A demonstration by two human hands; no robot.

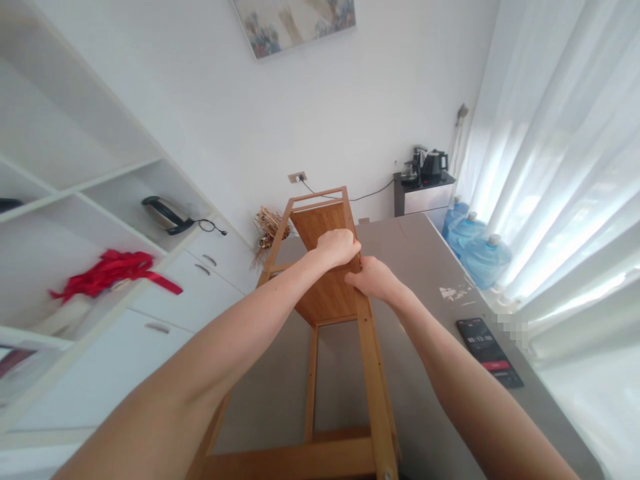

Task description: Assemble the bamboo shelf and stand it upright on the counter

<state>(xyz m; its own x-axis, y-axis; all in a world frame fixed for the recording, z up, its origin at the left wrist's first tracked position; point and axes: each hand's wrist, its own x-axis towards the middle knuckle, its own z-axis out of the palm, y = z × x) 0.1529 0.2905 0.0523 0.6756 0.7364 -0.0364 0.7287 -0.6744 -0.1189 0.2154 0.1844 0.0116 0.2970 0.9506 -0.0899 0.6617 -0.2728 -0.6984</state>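
Note:
A wooden shelf rack (370,360) with a slatted panel (323,223) stands in front of me on the grey table. My left hand (339,247) is closed in a fist at the inner edge of the rack's right post, over the panel. Whatever its fingers hold is hidden from view. Just below it, my right hand (374,277) grips the same post from the outside, its thumb reaching across to the inner side. Small dark holes dot the post beneath my hands.
On the grey table (415,253) lies a phone (489,352) with a lit screen. Blue water bottles (485,259) stand by the curtain. Black kettles sit on a cabinet (425,199). At left, white shelves hold a kettle (167,215) and red ribbon (113,273). Dried flowers (267,230) stand behind the rack.

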